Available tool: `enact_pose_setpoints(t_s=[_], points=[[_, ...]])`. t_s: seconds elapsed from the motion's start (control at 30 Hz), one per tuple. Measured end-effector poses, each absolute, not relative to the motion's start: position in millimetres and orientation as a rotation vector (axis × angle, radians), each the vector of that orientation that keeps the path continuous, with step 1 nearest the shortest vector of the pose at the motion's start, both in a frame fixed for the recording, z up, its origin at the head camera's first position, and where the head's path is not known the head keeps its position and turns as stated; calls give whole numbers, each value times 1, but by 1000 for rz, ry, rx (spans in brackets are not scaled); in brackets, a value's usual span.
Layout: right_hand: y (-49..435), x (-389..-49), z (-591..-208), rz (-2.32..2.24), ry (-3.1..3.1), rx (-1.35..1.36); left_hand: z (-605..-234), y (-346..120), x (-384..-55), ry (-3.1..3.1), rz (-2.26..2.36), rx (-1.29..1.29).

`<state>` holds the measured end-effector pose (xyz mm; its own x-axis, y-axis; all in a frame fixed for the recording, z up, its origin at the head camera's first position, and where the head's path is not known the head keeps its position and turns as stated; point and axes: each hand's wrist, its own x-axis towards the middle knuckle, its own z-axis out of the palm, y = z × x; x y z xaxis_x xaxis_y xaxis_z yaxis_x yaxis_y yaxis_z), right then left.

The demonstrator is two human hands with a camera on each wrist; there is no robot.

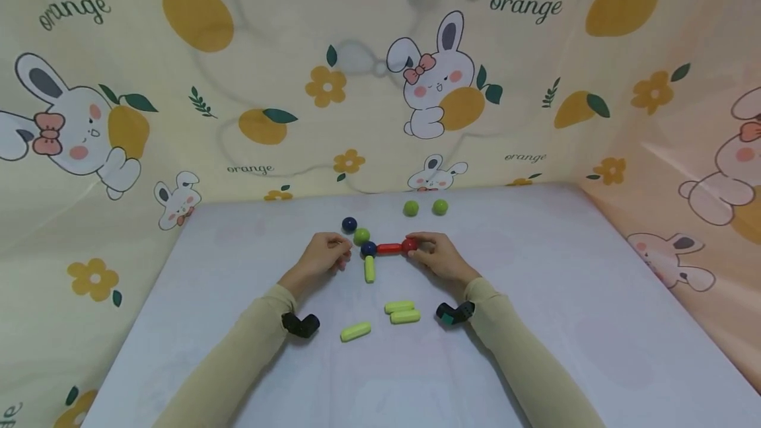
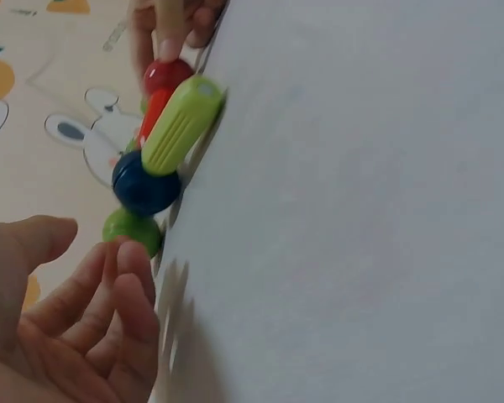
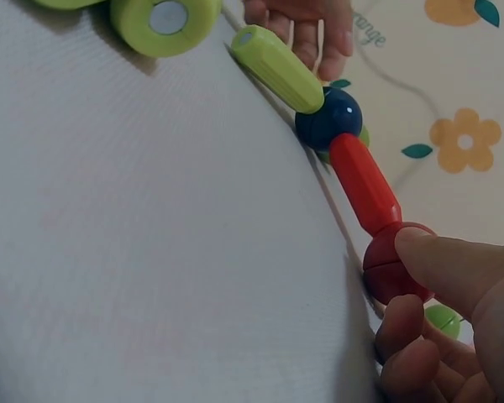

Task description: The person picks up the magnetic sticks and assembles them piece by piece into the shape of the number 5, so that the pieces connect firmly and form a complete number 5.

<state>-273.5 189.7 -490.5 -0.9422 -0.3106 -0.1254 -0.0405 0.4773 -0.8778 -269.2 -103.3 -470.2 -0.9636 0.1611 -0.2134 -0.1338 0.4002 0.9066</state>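
Note:
My right hand (image 1: pixel 441 257) pinches a red ball (image 3: pixel 393 267) between thumb and fingers. From that ball a red rod (image 1: pixel 389 249) runs left to a dark blue ball (image 1: pixel 368 249). A light green rod (image 3: pixel 277 69) sticks out of the blue ball toward me. My left hand (image 1: pixel 324 253) hovers just left of the blue ball, thumb and fingers apart, holding nothing. Close to its fingertips in the left wrist view is a green ball (image 2: pixel 133 231), partly behind the blue ball. Another dark blue ball (image 1: pixel 349 224) lies just behind it.
Two more green balls (image 1: pixel 411 208) lie at the back of the white table (image 1: pixel 535 322). Nearer to me are two light green rods (image 1: pixel 405 317) side by side and a single one (image 1: pixel 355 331). A printed cloth (image 1: pixel 357 124) hangs behind the table.

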Motion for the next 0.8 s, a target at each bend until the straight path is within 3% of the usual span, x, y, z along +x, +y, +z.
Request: enact_pose_setpoints(t_s=[0.3, 0.8], points=[[190, -273, -490, -1455, 2463, -296, -472, -105, -290, 2484, 1693, -91], [187, -273, -486, -1420, 2483, -316, -470, -106, -306, 2560, 1448, 192]])
